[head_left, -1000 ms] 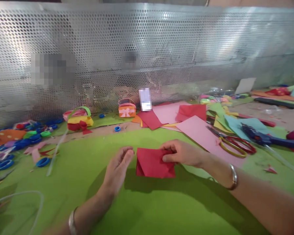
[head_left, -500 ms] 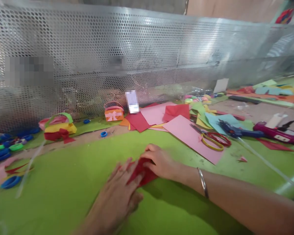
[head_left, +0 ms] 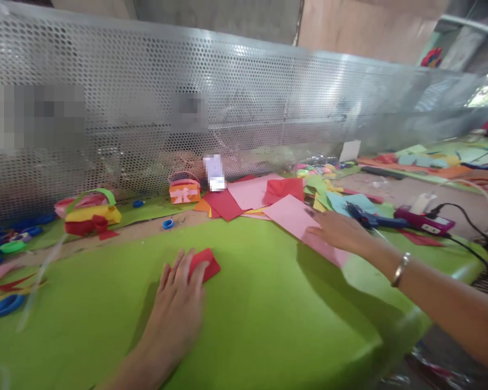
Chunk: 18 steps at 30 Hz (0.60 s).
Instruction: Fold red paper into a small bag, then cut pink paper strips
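My left hand (head_left: 177, 303) lies flat with fingers stretched out, pressing down on a folded red paper (head_left: 205, 264) on the big green sheet (head_left: 248, 325). My right hand (head_left: 337, 230) is stretched out to the right over a pink sheet (head_left: 295, 216), fingers extended and palm down, at the spot where the scissors lay a moment before. The scissors are hidden under it. A blue glue gun (head_left: 370, 219) lies just beyond the right hand.
A perforated metal screen (head_left: 244, 108) runs along the back. Paper baskets (head_left: 89, 214), a small orange gift box (head_left: 184, 190), blue rings (head_left: 6, 303) and loose coloured sheets (head_left: 276, 189) lie about. A magenta device (head_left: 425, 219) with a black cable sits at right.
My right hand has left the red paper and reached right to the pink sheet. My left hand has come down flat on the red paper, which is now folded smaller.
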### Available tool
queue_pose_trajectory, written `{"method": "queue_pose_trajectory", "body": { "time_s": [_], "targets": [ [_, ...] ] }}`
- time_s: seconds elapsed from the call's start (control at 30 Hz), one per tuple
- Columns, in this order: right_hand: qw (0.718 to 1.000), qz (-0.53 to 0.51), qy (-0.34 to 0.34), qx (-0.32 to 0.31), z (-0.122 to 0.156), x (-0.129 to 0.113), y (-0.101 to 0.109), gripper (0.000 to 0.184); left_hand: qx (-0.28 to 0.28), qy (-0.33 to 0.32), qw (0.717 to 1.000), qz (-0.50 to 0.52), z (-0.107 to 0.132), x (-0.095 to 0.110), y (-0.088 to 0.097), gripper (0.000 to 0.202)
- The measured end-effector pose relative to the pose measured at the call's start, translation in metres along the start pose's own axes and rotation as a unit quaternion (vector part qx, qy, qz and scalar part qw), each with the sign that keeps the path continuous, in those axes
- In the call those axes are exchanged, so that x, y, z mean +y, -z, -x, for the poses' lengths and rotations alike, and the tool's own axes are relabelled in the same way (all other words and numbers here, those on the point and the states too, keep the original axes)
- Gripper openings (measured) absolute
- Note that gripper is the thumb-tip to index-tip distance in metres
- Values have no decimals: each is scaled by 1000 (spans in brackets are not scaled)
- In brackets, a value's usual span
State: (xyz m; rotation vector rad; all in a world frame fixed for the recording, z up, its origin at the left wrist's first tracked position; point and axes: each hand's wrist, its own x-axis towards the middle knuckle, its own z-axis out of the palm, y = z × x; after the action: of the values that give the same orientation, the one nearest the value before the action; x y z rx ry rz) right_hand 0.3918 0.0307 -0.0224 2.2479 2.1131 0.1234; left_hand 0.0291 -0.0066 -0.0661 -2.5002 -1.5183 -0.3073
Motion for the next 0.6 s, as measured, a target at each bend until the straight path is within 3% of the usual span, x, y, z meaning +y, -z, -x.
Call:
{"method": "queue_pose_trajectory", "body": {
  "time_s": [0.13, 0.27, 0.4, 0.6],
  "targets": [
    [998, 53, -9, 17, 6, 11, -24, 30, 18, -48, 998, 35, 0, 13, 12, 40],
    [995, 69, 30, 65, 5, -6, -36, 32, -7, -49, 998, 44, -3, 19, 23, 37],
    [992, 77, 80, 57, 2, -18, -47, 29, 2, -57, 996, 62, -3, 19, 24, 36],
    [984, 102, 127, 69, 9, -15, -63, 19, 40, -180, 970, 157, 4, 24, 21, 29]
  ]
}}
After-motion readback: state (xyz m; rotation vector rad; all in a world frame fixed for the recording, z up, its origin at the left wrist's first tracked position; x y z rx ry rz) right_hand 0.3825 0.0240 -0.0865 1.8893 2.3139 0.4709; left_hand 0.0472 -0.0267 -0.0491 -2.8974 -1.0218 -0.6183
